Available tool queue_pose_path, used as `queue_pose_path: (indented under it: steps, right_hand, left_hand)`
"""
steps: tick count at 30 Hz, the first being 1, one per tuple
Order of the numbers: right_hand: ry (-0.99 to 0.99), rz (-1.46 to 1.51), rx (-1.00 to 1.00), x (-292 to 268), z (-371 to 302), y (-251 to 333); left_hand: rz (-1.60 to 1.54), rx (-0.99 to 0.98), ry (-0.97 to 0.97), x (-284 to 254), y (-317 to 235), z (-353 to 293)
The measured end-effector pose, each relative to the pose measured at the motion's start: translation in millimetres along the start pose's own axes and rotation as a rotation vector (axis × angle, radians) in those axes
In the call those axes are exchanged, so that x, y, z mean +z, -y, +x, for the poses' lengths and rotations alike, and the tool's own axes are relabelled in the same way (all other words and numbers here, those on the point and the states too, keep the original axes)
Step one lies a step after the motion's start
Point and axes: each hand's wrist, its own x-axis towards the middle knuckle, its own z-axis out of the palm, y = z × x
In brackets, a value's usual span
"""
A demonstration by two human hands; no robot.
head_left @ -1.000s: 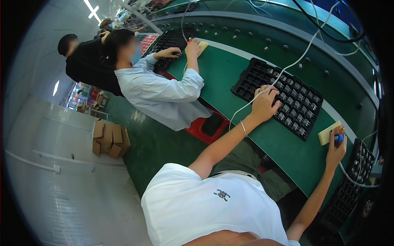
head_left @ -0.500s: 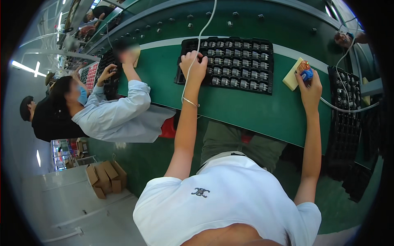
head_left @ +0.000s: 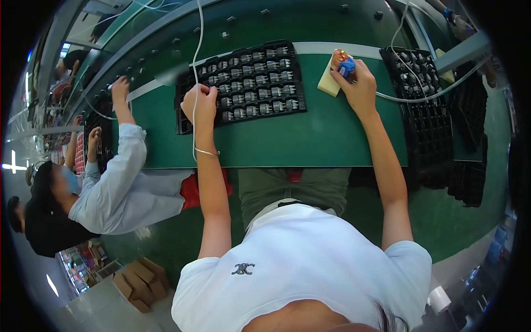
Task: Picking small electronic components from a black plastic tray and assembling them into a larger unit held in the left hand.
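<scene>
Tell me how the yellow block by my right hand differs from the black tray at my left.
The yellow block is pale and small; the black tray is dark and much larger. The block's visible surface looks plain, while the tray holds rows of metallic parts. Both lie on the green bench.

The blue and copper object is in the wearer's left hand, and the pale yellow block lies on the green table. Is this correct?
Wrong hand: the head view shows the blue and copper object in the right hand. The pale yellow block lies on the green table.
</scene>
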Motion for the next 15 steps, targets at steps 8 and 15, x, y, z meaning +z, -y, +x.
queue_pose_path:
  steps: [8, 15]
  right_hand:
    - [0.032, -0.008, 0.021, -0.8, -0.4, -0.9]
    - [0.02, -0.012, 0.037, -2.9, 1.1, -1.4]
  left_hand:
    - [-1.171, -0.032, 0.164, 9.3, -23.4, -21.5]
    - [-1.454, -0.061, 0.525, 15.3, -94.9, -54.0]
